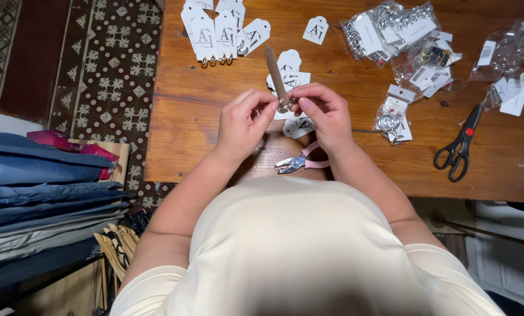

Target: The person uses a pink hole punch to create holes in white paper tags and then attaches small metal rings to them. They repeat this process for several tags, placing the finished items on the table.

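Wooden table (pixel 215 134), warm brown, grain and a few knots showing, patterned tile floor beside it. Left hand (pixel 242 123) and right hand (pixel 326 114) meet above the table's near edge, fingertips pinched together on a small silvery metal piece (pixel 284 107); too small to tell its exact form. Slim brown stick-like tool (pixel 276 75) rises tilted from the same pinch, matte, tapering upward. White card tags (pixel 218 29) with scalloped tops lie in a row at the far edge, some with small gold rings; more tags (pixel 291 67) sit under the hands. Pink-handled pliers (pixel 300 162), steel jaws, lie just below the wrists. Clear plastic bags (pixel 390 29) of shiny metal hardware are bunched on the right. Black scissors (pixel 461 146) lie further right. Folded denim stack (pixel 39 193) to the left.
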